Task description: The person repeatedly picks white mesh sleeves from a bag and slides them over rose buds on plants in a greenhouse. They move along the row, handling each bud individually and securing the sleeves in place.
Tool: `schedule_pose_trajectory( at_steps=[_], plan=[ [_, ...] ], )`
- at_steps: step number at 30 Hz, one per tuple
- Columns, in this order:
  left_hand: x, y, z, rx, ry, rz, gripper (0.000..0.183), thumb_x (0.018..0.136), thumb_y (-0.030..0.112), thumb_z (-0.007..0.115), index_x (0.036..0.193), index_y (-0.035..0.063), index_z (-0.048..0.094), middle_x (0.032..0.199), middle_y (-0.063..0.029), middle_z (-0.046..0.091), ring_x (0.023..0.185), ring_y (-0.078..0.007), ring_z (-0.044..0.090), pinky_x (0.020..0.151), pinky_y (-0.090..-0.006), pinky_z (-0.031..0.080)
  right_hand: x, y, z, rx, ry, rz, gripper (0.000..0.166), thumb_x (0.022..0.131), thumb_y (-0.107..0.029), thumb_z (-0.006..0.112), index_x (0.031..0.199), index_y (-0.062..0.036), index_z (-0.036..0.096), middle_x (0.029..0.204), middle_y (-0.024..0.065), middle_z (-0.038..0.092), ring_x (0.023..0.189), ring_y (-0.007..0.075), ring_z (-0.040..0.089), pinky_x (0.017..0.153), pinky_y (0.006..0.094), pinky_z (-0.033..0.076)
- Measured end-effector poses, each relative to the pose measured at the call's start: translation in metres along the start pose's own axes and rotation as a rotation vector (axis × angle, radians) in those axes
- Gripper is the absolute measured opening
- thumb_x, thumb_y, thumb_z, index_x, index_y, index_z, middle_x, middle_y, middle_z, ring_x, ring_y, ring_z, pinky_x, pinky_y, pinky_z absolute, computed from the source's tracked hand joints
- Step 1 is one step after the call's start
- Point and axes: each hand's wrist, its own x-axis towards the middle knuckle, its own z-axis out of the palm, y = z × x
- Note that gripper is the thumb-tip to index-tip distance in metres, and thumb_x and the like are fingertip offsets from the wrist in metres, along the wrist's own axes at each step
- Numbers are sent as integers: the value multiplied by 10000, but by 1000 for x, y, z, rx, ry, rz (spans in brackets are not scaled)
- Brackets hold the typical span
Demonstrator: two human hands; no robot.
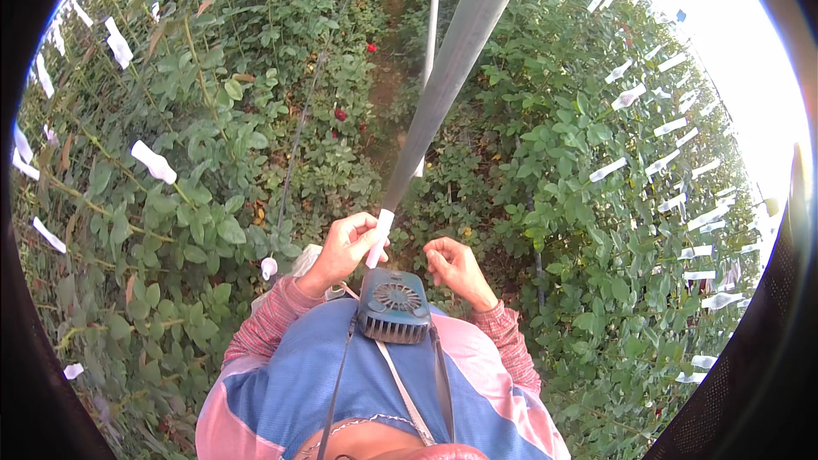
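Between the thumb and fingers of my left hand (350, 246) is a white sleeve (381, 237), held upright in front of my chest. It looks like the white netting sleeves on the rose buds around me; whether anything is inside it cannot be told. My right hand (457, 268) is raised to the right of it, fingers curled, with no object visible in it. A blue portable fan (395, 305) hangs from straps just below my hands. At the left, a white netting sleeve (154, 161) covers a bud on a green stem.
Tall rose bushes stand on the left (192, 223) and right (575, 204), many stems bearing white sleeves. A grey metal pole (450, 57) slants across the view above my hands, beside a thinner white pole (434, 19). Red roses (340, 115) grow low near the narrow soil path (386, 76).
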Motion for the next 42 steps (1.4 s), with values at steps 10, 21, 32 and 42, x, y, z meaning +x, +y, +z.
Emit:
schedule_pose_trajectory(
  at_steps=[10,21,32,42],
  plan=[
    [23,11,-33,12,-93,-45,169,1020,161,596,1018,-6,620,891,-104,690,700,-174,700,640,-301,584,5,-24,11,75,167,26,216,1021,-169,595,1147,4,625,794,18,626,577,77,573,525,222,475],
    [23,15,-56,-15,1,-15,156,1018,148,580,1003,-3,617,875,-98,684,673,-178,694,613,-297,580,49,-66,-6,75,225,-161,207,1026,-147,579,1143,19,616,825,26,628,567,70,579,513,220,469],
    [37,32,-52,130,206,15,161,1012,136,561,1019,-14,620,865,-94,679,659,-164,686,618,-297,568,126,-87,-52,294,338,-347,317,1014,-140,593,1273,32,529,880,51,627,578,80,580,523,230,487],
    [66,17,-16,132,307,-45,147,1013,142,553,991,6,604,878,-75,668,670,-142,663,616,-274,540,168,-115,-68,263,67,-449,713,975,-131,669,1536,-3,248,888,33,593,620,71,576,534,233,485]
  ],
)
